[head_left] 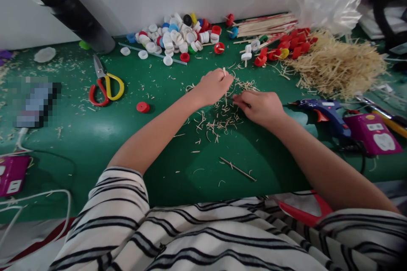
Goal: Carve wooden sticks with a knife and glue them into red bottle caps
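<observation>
My left hand [213, 87] is closed around a thin wooden stick [224, 72], whose pale end pokes up above the fingers and whose lower end shows beneath them. Close by on the right, my right hand [262, 106] pinches a small knife [230, 99]; only a bit of its dark blade shows beside the stick, and the fingers hide the rest. Curled wood shavings [219, 123] lie scattered on the green table [178, 182] under both hands. A thin metal rod [238, 169] rests nearer my body.
Bottle caps [173, 36] are heaped at the back, with wooden sticks [263, 25] and red caps [294, 42] to their right. Scissors [106, 84], a red cap [143, 107] and a phone [36, 103] lie left. A shavings pile [337, 61] and blue glue gun [324, 110] occupy the right.
</observation>
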`<state>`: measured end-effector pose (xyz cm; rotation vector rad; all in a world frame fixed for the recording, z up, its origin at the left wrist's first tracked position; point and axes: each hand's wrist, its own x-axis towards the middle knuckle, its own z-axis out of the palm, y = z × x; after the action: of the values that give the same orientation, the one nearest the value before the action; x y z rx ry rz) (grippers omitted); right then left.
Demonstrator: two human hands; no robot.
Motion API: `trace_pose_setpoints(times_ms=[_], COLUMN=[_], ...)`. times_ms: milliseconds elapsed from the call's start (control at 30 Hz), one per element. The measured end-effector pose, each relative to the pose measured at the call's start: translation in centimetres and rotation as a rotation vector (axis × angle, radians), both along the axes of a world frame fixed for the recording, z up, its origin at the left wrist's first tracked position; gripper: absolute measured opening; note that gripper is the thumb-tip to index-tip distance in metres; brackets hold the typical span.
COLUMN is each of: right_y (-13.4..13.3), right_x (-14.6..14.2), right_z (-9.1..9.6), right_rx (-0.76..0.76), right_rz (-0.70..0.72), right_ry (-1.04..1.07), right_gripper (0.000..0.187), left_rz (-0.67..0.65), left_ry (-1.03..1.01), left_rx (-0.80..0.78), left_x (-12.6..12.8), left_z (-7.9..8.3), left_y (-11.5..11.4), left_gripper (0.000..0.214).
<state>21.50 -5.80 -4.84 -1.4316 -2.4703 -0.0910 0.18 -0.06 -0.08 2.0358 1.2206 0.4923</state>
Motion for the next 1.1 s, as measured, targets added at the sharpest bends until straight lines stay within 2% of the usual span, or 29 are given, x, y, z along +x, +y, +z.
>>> trace_pose_setpoints(times_ms=[133, 467, 667, 867, 1100], right_y=[-0.3, -0.1, -0.1, -1.0, -0.4], right_x=[0.4, -0.5, -0.5, 0.1, -0.8], right_z=[-0.4, 0.3, 0.4, 0.3, 1.0], right_rx=[-0.004, 0.097, 0.009, -0.076, 0.049], right_rz=[0.053, -0.03, -0.034, 0.051, -0.013], right_ry=[-0.032, -0.03, -0.042, -0.122, -0.069], right_gripper=[0.037, 0.048, 0.044, 0.039, 0.049], left_rz=[-0.002, -0.018, 0.004, -0.006, 0.0], left_ry=[0.016, 0.065, 0.001, 0.034, 0.039], left_rx=[-0.001, 0.043, 0.014, 0.023, 0.038], left_x=[0.1, 0.5, 0.3, 0.2, 0.4], left_z=[0.6, 0.8, 0.5, 0.8, 0.5], left_y=[-0.6, -0.9, -0.5, -0.8, -0.7], left_gripper=[0.043, 0.046, 0.043, 0.046, 0.047])
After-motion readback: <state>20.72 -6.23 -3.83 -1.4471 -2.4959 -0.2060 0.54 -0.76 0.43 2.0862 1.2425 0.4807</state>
